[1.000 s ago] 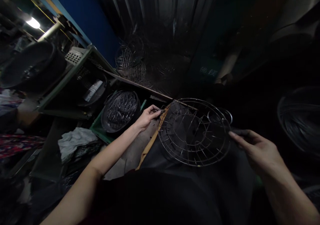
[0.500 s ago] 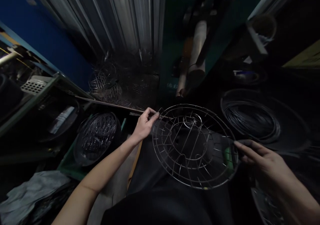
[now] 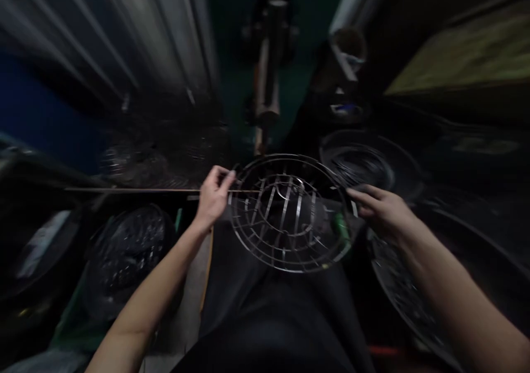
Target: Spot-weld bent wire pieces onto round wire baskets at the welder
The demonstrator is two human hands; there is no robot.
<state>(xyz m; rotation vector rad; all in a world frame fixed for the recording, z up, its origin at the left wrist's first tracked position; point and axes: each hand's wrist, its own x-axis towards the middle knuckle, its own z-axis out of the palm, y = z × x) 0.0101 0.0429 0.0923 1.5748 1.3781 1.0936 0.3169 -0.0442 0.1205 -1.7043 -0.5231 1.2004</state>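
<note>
A round wire rack (image 3: 285, 268) of thin metal rings and cross bars is held above my lap, slightly tilted. My left hand (image 3: 213, 196) pinches its rim at the upper left, thumb and fingers closed on the wire. On the opposite side my right hand (image 3: 383, 207) grips the rim between thumb and fingers. A green object (image 3: 342, 230) shows through the rack's right side, close to my right hand; blur hides what it is. Behind the wires lies the dark cloth over my legs.
A machine with a pale cylinder (image 3: 267, 97) stands ahead. To the left is a dark tub (image 3: 128, 257) of shiny metal pieces. On the right sit a basin (image 3: 368, 166) with coiled wire and a larger round container (image 3: 414, 296) of small parts. Ribbed panels (image 3: 165, 25) rise at the upper left.
The view has swung to the right, so the surroundings shift left and blur. Both hands still hold the rack, which sits a little higher and further left in the picture.
</note>
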